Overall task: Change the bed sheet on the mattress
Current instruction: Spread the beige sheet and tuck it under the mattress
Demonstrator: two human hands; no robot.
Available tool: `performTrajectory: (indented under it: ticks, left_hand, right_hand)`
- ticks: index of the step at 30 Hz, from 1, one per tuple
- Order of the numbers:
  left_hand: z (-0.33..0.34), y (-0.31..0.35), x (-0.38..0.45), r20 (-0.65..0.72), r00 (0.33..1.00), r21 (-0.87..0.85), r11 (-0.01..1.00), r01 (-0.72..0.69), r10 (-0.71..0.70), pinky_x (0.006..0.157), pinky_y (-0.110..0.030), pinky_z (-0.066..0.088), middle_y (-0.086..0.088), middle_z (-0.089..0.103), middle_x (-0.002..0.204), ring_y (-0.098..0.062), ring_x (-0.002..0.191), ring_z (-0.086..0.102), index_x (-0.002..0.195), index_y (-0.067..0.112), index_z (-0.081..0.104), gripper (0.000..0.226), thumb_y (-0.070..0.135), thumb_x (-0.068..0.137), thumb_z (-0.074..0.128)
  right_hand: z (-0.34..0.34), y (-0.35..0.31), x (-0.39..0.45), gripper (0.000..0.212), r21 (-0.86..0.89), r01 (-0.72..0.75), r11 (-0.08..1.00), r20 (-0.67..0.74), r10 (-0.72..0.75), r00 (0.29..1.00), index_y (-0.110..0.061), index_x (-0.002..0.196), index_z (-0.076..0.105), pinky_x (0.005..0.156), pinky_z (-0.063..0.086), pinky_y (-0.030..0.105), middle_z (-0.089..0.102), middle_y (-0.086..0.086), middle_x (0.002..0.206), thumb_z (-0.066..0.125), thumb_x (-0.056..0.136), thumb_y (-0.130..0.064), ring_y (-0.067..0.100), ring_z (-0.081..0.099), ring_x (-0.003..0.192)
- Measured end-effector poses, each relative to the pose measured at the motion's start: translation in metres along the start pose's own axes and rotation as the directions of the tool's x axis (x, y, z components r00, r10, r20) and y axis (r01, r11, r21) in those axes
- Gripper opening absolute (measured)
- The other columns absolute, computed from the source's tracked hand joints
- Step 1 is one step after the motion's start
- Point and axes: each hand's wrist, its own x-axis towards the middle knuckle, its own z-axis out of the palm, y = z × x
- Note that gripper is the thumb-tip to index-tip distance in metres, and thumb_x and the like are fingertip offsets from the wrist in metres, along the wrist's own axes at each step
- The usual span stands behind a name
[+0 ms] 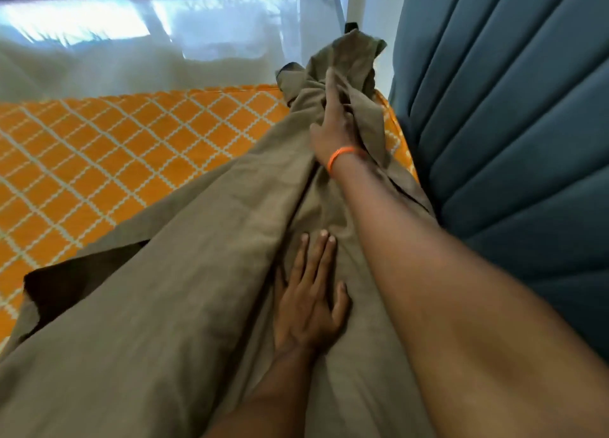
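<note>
- We see an olive sheet (184, 273) lying bunched and creased across the mattress (99, 147), which shows an orange cover with a pale diamond grid.
- Our left hand (309, 299) rests flat on the sheet, fingers (321, 256) straight and close together, holding nothing.
- Our right hand (333, 131) reaches to the far corner, near the teal padded headboard (510, 124); its fingers curl into a gathered wad of the sheet and grip it.
- An orange band (342, 157) circles the right wrist.
- Past the mattress edge lies a glossy pale floor (164, 42) with bright window reflections.
</note>
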Motion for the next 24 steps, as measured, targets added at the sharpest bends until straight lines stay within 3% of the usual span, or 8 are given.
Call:
performTrajectory:
  ticks: [3, 6, 11, 13, 15, 18, 21, 24]
  left_hand:
    - [-0.001, -0.001, 0.0, 0.017, 1.0, -0.005, 1.0, -0.004, 0.004, 0.124, -0.053, 0.011, 0.017, -0.001, 0.175, -0.009, 0.162, -0.002, 0.168, 0.033, 0.01, 0.083, 0.048, 0.094, 0.044]
    - [-0.001, 0.0, 0.001, 0.017, 1.0, -0.002, 1.0, 0.005, -0.004, 0.125, -0.06, 0.017, 0.016, 0.001, 0.175, -0.011, 0.162, 0.001, 0.168, 0.032, 0.013, 0.085, 0.047, 0.094, 0.051]
    - [-0.002, 0.002, 0.0, 0.034, 0.999, 0.011, 1.0, 0.011, -0.012, 0.124, -0.058, 0.02, 0.02, -0.004, 0.174, -0.009, 0.162, -0.001, 0.168, 0.036, 0.008, 0.085, 0.05, 0.095, 0.048]
    - [-0.003, 0.003, 0.0, 0.023, 1.0, 0.005, 1.0, 0.017, -0.018, 0.123, -0.055, 0.021, 0.021, -0.004, 0.174, -0.008, 0.162, -0.002, 0.168, 0.037, 0.008, 0.085, 0.05, 0.094, 0.048]
    - [-0.004, 0.004, -0.001, 0.012, 1.0, 0.0, 1.0, 0.015, -0.015, 0.122, -0.053, 0.022, 0.022, -0.005, 0.174, -0.007, 0.161, 0.0, 0.168, 0.038, 0.007, 0.085, 0.051, 0.094, 0.049]
    - [-0.002, 0.003, -0.002, 0.003, 1.0, -0.005, 1.0, 0.02, -0.02, 0.119, -0.049, 0.027, 0.023, -0.005, 0.174, -0.009, 0.161, 0.006, 0.168, 0.039, 0.005, 0.085, 0.052, 0.094, 0.047]
    - [0.0, 0.003, -0.001, -0.001, 1.0, 0.002, 1.0, 0.017, -0.017, 0.117, -0.048, 0.029, 0.022, -0.004, 0.174, -0.008, 0.161, 0.003, 0.168, 0.038, 0.007, 0.085, 0.051, 0.095, 0.048]
    - [-0.001, 0.004, 0.0, -0.007, 1.0, 0.006, 1.0, 0.018, -0.018, 0.115, -0.048, 0.031, 0.021, -0.002, 0.174, -0.008, 0.161, 0.003, 0.168, 0.036, 0.01, 0.085, 0.049, 0.094, 0.05]
  right_hand:
    - [0.017, 0.015, -0.029, 0.058, -0.101, 0.144, 0.984, -0.218, -0.163, 0.962, -0.013, 0.143, 0.055, 0.095, 0.051, 0.045, 0.066, 0.014, 0.125, 0.049, 0.085, -0.002, 0.035, 0.06, 0.114]
    - [0.014, 0.06, -0.056, 0.044, -0.271, 0.221, 0.937, -0.209, -0.281, 0.937, -0.017, 0.135, 0.061, 0.102, 0.048, 0.046, 0.063, 0.005, 0.137, 0.049, 0.093, -0.023, 0.029, 0.058, 0.124]
    - [-0.012, 0.132, -0.059, 0.063, -0.552, -0.08, 0.83, -0.112, 0.021, 0.993, -0.023, 0.164, 0.022, 0.124, 0.022, 0.045, 0.02, -0.004, 0.171, 0.03, 0.107, -0.046, 0.02, 0.024, 0.155]
    - [-0.022, 0.137, -0.044, 0.068, -0.538, -0.165, 0.827, -0.153, 0.097, 0.984, -0.021, 0.164, 0.021, 0.121, 0.027, 0.049, 0.021, -0.002, 0.171, 0.03, 0.106, -0.055, 0.024, 0.027, 0.153]
    - [-0.039, 0.147, -0.017, 0.076, -0.416, -0.355, 0.837, -0.162, 0.316, 0.935, -0.014, 0.162, 0.027, 0.117, 0.034, 0.049, 0.031, 0.01, 0.167, 0.031, 0.104, -0.063, 0.033, 0.039, 0.146]
    - [-0.059, 0.159, 0.008, 0.088, -0.203, -0.571, 0.796, 0.023, 0.587, 0.809, 0.003, 0.151, 0.042, 0.116, 0.034, 0.042, 0.043, 0.028, 0.155, 0.028, 0.103, -0.069, 0.041, 0.044, 0.142]
    - [-0.06, 0.15, 0.013, 0.077, -0.19, -0.564, 0.804, 0.005, 0.575, 0.818, 0.001, 0.155, 0.035, 0.12, 0.029, 0.042, 0.036, 0.026, 0.16, 0.026, 0.108, -0.059, 0.039, 0.038, 0.147]
    - [-0.05, 0.128, 0.012, 0.047, -0.362, -0.459, 0.811, -0.126, 0.446, 0.886, -0.001, 0.151, 0.04, 0.109, 0.041, 0.049, 0.045, 0.026, 0.152, 0.026, 0.114, -0.026, 0.042, 0.05, 0.137]
